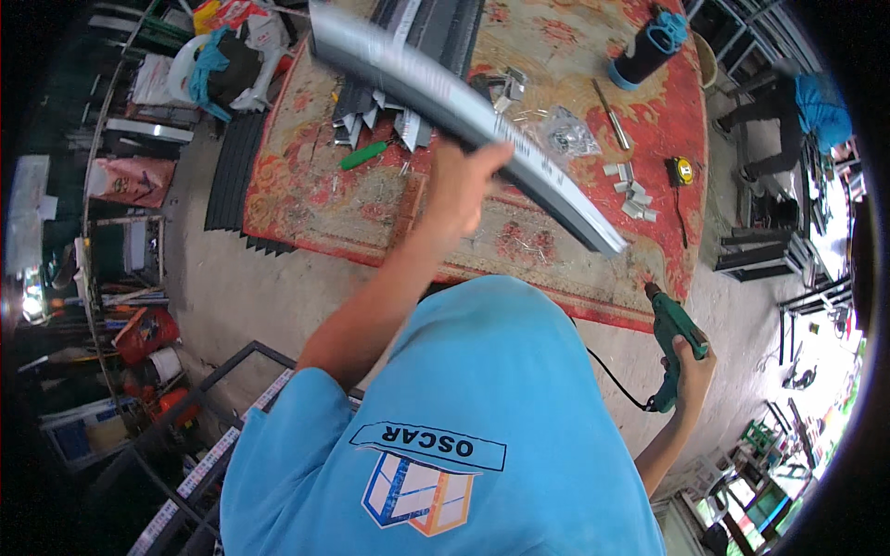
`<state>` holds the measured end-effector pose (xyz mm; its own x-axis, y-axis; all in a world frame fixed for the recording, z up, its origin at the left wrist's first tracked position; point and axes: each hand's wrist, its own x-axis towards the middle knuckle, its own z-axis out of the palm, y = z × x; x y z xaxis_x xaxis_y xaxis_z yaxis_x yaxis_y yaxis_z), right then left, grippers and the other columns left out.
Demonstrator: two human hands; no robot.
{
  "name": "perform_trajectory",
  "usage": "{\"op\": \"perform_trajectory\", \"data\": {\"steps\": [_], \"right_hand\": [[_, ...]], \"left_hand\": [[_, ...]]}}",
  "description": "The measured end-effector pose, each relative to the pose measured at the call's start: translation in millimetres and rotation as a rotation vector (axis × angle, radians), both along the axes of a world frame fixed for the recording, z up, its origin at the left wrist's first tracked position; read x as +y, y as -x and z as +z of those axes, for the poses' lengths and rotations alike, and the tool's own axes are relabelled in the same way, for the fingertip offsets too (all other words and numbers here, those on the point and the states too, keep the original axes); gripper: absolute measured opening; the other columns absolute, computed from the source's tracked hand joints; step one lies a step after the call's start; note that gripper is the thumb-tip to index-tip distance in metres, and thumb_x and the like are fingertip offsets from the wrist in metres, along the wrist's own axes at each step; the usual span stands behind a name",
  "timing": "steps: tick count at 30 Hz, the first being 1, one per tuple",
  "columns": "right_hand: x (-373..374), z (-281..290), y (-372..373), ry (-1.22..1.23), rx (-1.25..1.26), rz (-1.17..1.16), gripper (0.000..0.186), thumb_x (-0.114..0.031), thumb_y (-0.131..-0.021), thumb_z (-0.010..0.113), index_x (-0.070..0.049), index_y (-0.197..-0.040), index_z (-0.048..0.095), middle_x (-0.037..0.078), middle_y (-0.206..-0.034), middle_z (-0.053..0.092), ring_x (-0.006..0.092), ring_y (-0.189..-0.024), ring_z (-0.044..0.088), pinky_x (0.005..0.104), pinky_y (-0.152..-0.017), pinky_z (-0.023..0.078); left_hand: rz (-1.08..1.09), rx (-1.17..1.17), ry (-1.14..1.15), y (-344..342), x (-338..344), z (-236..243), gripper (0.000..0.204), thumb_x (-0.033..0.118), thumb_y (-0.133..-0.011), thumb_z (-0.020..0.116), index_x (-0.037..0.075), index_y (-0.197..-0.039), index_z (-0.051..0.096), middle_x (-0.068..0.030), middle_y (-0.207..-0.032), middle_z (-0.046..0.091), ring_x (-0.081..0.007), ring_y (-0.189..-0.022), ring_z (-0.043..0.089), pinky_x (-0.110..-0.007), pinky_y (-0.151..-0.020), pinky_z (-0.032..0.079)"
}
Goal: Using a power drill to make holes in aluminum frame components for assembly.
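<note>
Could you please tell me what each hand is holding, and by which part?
The left hand holds a long grey-and-white profile near its middle; the right hand holds a green drill by its handle.

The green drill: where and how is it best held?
Probably take the drill by its handle, from the right, as the right grip does: the handle sits behind the chuck, which points over the table.
</note>
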<state>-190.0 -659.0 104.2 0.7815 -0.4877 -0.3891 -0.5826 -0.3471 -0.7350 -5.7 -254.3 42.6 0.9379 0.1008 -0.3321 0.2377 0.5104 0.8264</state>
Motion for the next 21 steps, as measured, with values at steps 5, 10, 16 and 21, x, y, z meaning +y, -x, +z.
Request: {"op": "perform_trajectory", "data": {"steps": [5,10,16,21], "right_hand": [[-30,-1,-7,0.136,0.035,0.001,0.061,-0.035,-0.087,0.083,0.004,-0.130,0.065,0.010,-0.096,0.070,0.0159,-0.070,0.065,0.0293,-0.061,0.056],[-23,14,-23,0.192,-0.063,0.011,0.062,-0.037,-0.086,0.083,0.003,-0.130,0.065,0.010,-0.096,0.070,0.0156,-0.070,0.065,0.0286,-0.063,0.055],[-20,8,-19,0.110,-0.003,0.058,0.058,-0.030,-0.086,0.082,0.002,-0.131,0.065,0.009,-0.098,0.070,0.0141,-0.074,0.065,0.0284,-0.065,0.055],[3,13,-7,0.100,0.025,0.017,0.054,-0.025,-0.087,0.080,0.004,-0.129,0.065,0.011,-0.100,0.072,0.0138,-0.076,0.067,0.0279,-0.065,0.055]], "left_hand": [[0.072,0.512,0.442,80,-22,-123,0.065,0.017,-0.088,0.084,0.001,-0.139,0.047,-0.0180,-0.127,0.061,-0.0407,-0.119,0.062,-0.065,-0.095,0.057],[0.100,0.751,0.563,99,-29,-158,0.078,0.025,-0.086,0.085,0.000,-0.146,0.043,-0.0248,-0.138,0.053,-0.0503,-0.129,0.055,-0.064,-0.099,0.056],[0.029,0.818,0.508,116,-24,-180,0.070,0.031,-0.090,0.078,0.003,-0.144,0.045,-0.0241,-0.142,0.049,-0.0470,-0.131,0.053,-0.058,-0.103,0.055],[-0.154,0.662,0.482,128,-29,-200,0.079,0.043,-0.089,0.079,0.005,-0.146,0.039,-0.0239,-0.146,0.045,-0.0464,-0.134,0.051,-0.055,-0.108,0.052]]}}
